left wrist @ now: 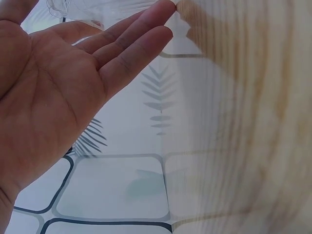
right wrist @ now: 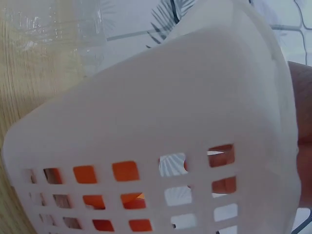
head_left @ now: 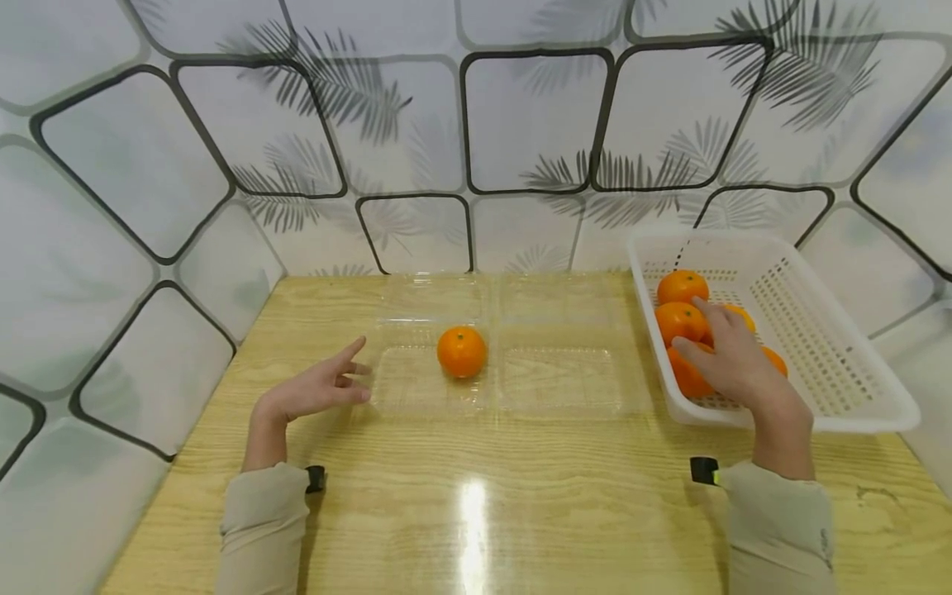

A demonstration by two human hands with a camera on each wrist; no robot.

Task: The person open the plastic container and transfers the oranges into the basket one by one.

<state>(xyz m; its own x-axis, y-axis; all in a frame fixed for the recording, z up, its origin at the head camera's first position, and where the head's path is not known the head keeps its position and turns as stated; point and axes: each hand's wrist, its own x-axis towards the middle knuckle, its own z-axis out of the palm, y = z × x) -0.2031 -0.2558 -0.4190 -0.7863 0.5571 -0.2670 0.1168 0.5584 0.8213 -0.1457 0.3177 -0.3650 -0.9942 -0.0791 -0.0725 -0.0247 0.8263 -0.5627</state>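
In the head view a single orange (head_left: 462, 352) sits in the left one of two clear plastic containers (head_left: 405, 384). My left hand (head_left: 316, 390) is just beside that container's left side, fingers extended and holding nothing; the left wrist view shows its bare palm (left wrist: 48, 92). Inside the white basket on the right, my right hand (head_left: 732, 355) reaches down over several oranges (head_left: 679, 322). Its thumb lies over the front orange (head_left: 690, 372), and its fingertips are close to the ones behind. From the right wrist camera, the basket wall (right wrist: 170, 102) hides most of the hand.
The right clear container (head_left: 561, 384) stands next to the left one. The white perforated basket (head_left: 840, 330) takes up the table's right side. A patterned wall (head_left: 535, 124) borders the wooden table (head_left: 402, 504) at the back and left.
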